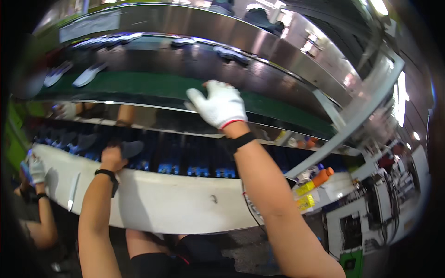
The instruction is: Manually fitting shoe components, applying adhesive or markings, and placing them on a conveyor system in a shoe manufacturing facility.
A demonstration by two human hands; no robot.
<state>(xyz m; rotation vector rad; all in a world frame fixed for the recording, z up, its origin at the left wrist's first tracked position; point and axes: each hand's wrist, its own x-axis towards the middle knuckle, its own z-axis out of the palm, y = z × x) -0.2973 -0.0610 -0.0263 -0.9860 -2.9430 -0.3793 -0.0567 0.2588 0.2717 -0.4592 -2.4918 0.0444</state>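
Grey and round-ended, a flat piece (pixel 133 148) is seen toward 9 o'clock, just beside the left hand (pixel 112 159), whose fingers are partly hidden, so whether it is gripped cannot be told. Near 12 o'clock the white-gloved right hand (pixel 220 105) is spread with nothing seen in it, pale shoes (pixel 89 75) are laid toward 10, and the white ledge (pixel 176 201) is crossed by both forearms; blue-lit shapes (pixel 197 170) are blurred.
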